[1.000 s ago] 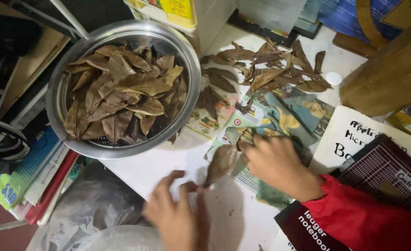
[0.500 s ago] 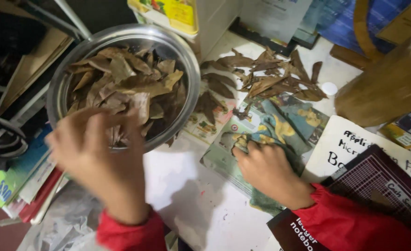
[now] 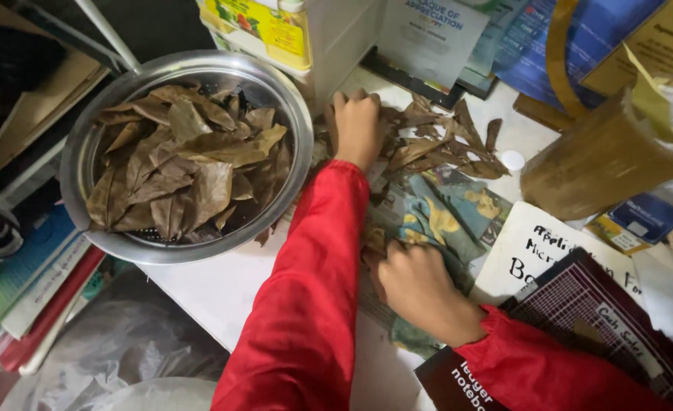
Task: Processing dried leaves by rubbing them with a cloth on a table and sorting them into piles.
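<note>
1. Left hand: stretched forward in a red sleeve, palm down on the loose pile of dry brown leaves; fingers are curled together over the leaves.
2. Right hand: laid low on the counter atop a printed sheet; fingers are tucked under, the grip cannot be told.
3. Steel colander: set left of the hands, filled with dry leaves.
4. Dark notebook: lies just beside the right wrist.

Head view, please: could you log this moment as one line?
left hand on loose leaf pile | right hand on table | bowl holds leaves
</note>
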